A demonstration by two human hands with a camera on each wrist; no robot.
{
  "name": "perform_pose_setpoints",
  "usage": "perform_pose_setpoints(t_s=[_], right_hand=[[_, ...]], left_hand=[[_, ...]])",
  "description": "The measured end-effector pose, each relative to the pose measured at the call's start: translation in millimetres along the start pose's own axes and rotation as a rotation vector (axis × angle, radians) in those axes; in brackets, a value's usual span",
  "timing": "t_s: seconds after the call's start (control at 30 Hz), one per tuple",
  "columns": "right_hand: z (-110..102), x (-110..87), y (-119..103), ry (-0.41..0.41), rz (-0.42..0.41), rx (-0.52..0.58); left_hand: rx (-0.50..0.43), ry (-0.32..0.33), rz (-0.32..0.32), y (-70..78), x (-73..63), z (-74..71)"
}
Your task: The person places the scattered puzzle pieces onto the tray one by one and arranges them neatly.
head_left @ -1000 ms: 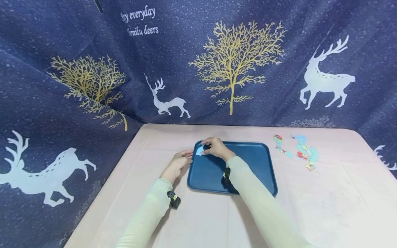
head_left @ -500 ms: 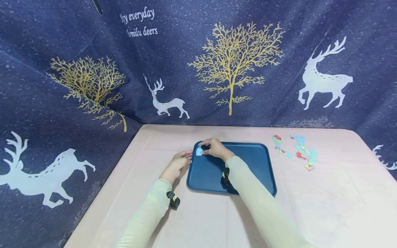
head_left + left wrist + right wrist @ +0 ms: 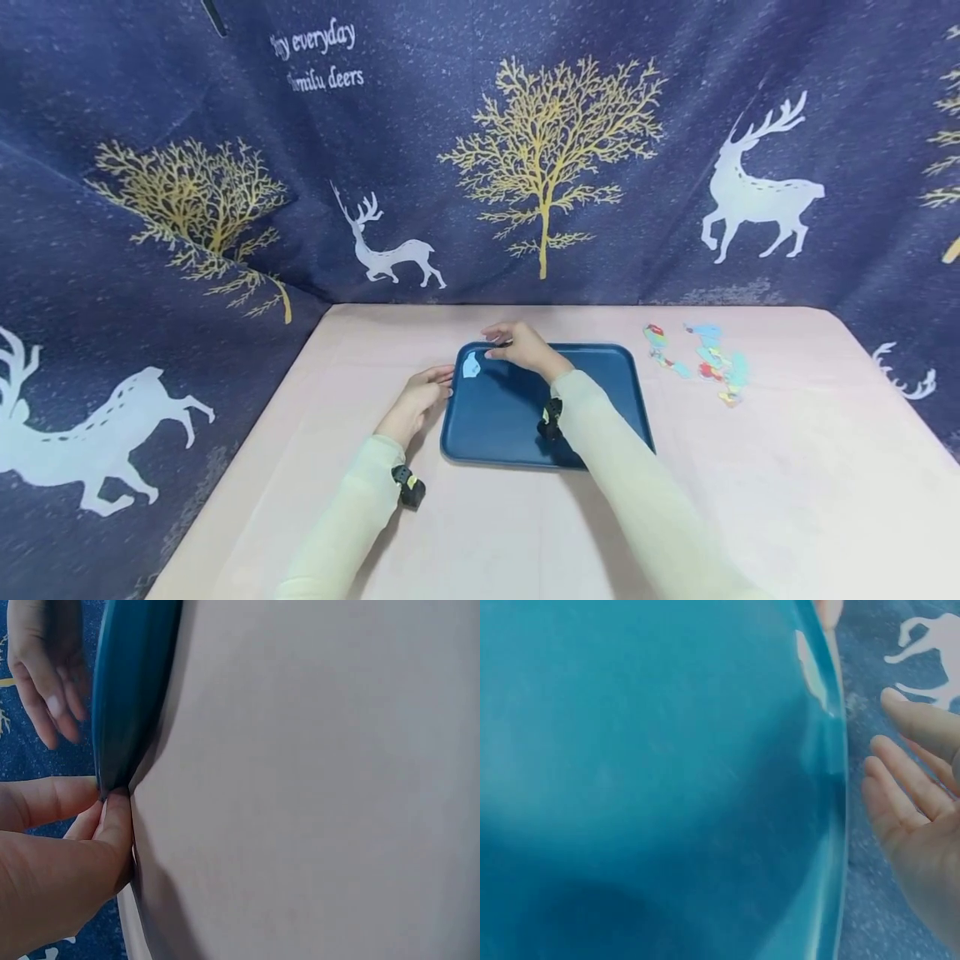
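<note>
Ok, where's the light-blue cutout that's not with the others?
In the head view, the light-blue cutout lies in the far left corner of the blue tray, just left of the right hand.

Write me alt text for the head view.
A person's right hand, holding nothing, hovers over a dark blue tray beside a pale blue cutout in its far left corner. The left hand touches the tray's left edge. Colorful cutouts lie to the right on a pale pink tabletop before a navy deer-print backdrop.
</note>
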State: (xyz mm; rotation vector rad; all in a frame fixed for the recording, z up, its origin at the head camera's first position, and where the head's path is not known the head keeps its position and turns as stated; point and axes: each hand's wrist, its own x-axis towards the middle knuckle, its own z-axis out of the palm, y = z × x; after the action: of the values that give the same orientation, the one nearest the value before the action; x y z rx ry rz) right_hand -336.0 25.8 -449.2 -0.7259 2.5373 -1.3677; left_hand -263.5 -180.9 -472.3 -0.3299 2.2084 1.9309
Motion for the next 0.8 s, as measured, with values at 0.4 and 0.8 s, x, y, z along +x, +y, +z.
perform_pose_setpoints(t_s=[0.4,0.8], right_hand=[[-60.5,-23.8,11.6,0.151,0.001,0.070],[-117.1,-54.9,38.9,0.266,0.062,0.048]], left_hand=[[-0.023,-0.003,-0.005,-0.5,-1.4,-0.4],[-0.051,-0.005,0.004,-1.3,-1.1,0.0]])
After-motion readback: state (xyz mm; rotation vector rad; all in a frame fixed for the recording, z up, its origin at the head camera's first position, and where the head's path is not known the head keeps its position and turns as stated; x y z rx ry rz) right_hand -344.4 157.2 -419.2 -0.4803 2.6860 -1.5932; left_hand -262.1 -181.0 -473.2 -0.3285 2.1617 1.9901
